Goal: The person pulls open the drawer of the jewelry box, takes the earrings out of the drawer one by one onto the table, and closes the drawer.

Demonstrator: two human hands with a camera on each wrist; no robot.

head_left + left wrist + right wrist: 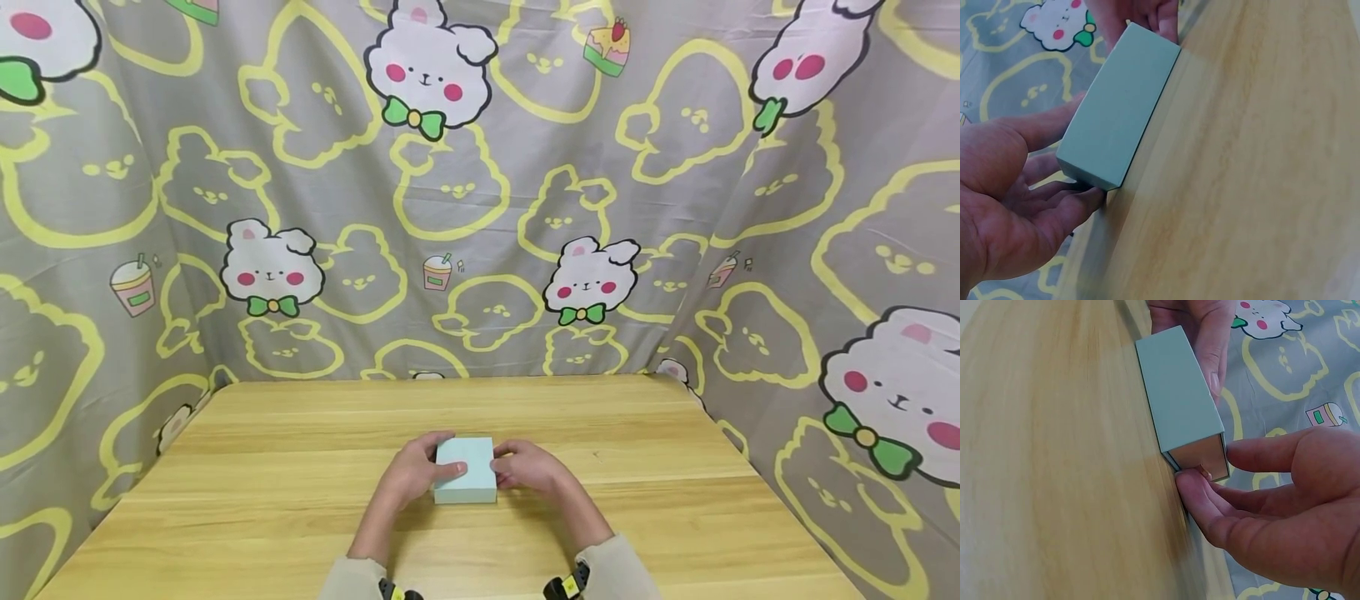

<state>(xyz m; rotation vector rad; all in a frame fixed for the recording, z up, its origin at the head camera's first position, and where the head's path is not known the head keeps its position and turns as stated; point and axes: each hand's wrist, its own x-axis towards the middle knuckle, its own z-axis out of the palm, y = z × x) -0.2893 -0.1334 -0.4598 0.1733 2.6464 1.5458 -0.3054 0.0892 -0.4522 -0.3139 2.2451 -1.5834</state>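
A pale mint-green box (465,493) sits on the wooden table between both hands. My left hand (414,472) grips its left end, with the thumb laid over the top and the other fingers around the far left side. At the right end my right hand (528,467) has its curled fingers and thumb around the edges. The right wrist view shows that end as a brownish inner face framed by the green shell (1182,390), with a small brown ribbon tab (1205,471) close to the fingertips. Whether the fingers pinch the tab is unclear.
The light wooden tabletop (300,433) extends around the box. A grey curtain (465,192) with cartoon puppies hangs behind the table and along both sides. Black wrist straps (567,583) sit at the beige sleeves.
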